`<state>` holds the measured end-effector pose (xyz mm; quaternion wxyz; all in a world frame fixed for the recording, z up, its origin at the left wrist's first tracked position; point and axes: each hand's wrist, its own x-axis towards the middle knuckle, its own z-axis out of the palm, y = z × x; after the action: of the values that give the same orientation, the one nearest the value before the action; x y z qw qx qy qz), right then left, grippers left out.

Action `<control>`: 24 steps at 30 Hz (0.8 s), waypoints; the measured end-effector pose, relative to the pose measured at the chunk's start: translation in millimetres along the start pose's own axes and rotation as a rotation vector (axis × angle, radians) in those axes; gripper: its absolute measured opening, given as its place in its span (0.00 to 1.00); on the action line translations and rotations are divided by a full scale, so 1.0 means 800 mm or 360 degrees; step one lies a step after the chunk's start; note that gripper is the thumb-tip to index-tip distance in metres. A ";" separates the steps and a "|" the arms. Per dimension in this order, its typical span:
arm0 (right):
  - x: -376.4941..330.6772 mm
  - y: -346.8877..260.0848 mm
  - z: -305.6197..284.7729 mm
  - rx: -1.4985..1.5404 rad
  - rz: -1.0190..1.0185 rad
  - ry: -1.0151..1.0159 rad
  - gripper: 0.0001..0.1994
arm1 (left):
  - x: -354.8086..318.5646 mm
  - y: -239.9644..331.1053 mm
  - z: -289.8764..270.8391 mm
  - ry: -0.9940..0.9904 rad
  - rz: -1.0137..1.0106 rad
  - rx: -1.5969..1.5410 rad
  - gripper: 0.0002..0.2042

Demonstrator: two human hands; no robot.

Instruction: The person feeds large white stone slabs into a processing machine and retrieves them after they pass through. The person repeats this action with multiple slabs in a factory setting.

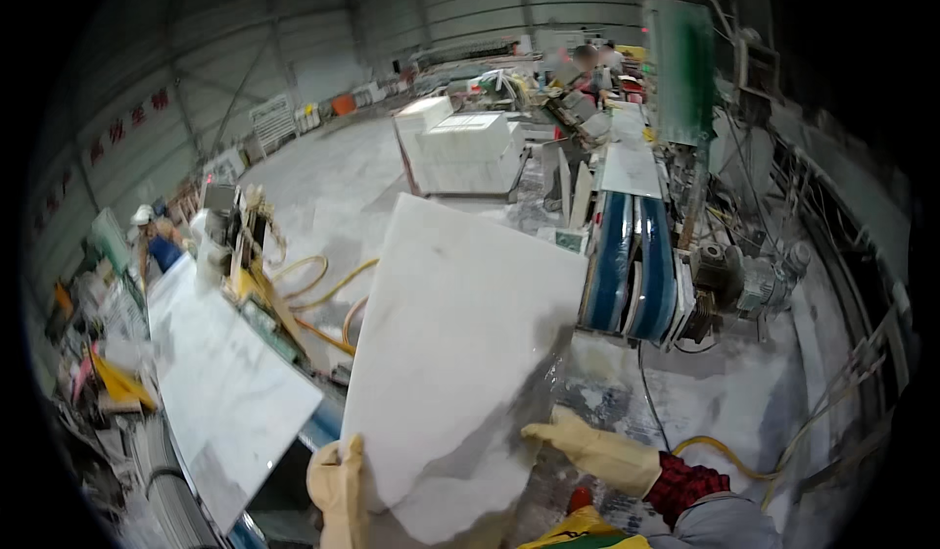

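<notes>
A large white stone slab (460,314) stands tilted in front of me, with wet grey patches on its lower right face. My left hand (338,490), in a cream rubber glove, grips the slab's lower left edge, its thumb side upright along the border. My right hand (592,451), gloved alike below a red and black checked cuff, holds the lower right edge. The tip of that glove overlaps the face, and its other fingers are hidden. On the left, a second white slab (225,382) lies on a machine bed, apart from my hands.
A conveyor with blue belts (627,265) runs away at the right, with motors (764,280) beside it. Stacked white blocks (465,152) stand beyond the slab. Yellow hoses (328,289) cross the floor. One person (162,245) is at far left; others are at the back.
</notes>
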<state>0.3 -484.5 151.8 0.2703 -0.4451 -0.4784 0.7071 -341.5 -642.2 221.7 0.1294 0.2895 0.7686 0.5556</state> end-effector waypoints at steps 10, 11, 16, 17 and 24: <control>0.027 -0.151 -0.273 0.0198 -0.0471 0.0704 0.16 | -0.011 0.050 0.377 -0.0553 -0.0063 -0.0089 0.29; 0.028 -0.149 -0.295 0.0238 -0.0457 0.0775 0.15 | -0.023 0.062 0.401 -0.0620 -0.0107 -0.0091 0.30; 0.090 -0.041 -0.421 0.0526 -0.0362 0.0745 0.14 | -0.048 0.056 0.514 -0.0966 -0.0319 -0.0273 0.35; 0.098 -0.019 -0.442 0.0532 -0.0376 0.0704 0.15 | -0.035 0.021 0.545 -0.1029 -0.0297 -0.0223 0.34; 0.206 0.133 -0.592 0.0089 -0.0296 0.1093 0.20 | -0.013 0.046 0.693 -0.1350 -0.0217 0.0448 0.36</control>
<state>350.5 -186.9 -75.9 0.4907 -0.6036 -0.3786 0.5015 -33.7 -208.6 60.8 0.4287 0.4551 0.7329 0.2681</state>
